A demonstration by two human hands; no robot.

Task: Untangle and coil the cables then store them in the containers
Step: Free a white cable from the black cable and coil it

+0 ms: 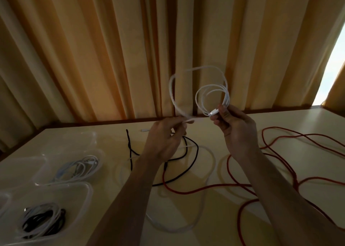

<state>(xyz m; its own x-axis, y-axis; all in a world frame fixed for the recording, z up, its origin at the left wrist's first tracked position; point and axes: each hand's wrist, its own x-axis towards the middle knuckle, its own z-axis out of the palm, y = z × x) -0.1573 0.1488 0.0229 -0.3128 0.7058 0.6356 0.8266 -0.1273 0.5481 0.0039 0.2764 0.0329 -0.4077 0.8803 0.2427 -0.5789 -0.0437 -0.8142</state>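
My right hand grips a small coil of white cable above the table, with the plug end sticking out by my thumb. A big loose loop of the same cable arcs up and left, then down to my left hand, which pinches its strand. Below my hands a black cable, a long red cable and a pale white cable lie tangled on the table. At the left, one clear container holds a white coil and another clear container holds black and white coils.
Other clear plastic containers stand at the far left of the cream table. Orange curtains hang behind the table's far edge, with a bright window gap at the right.
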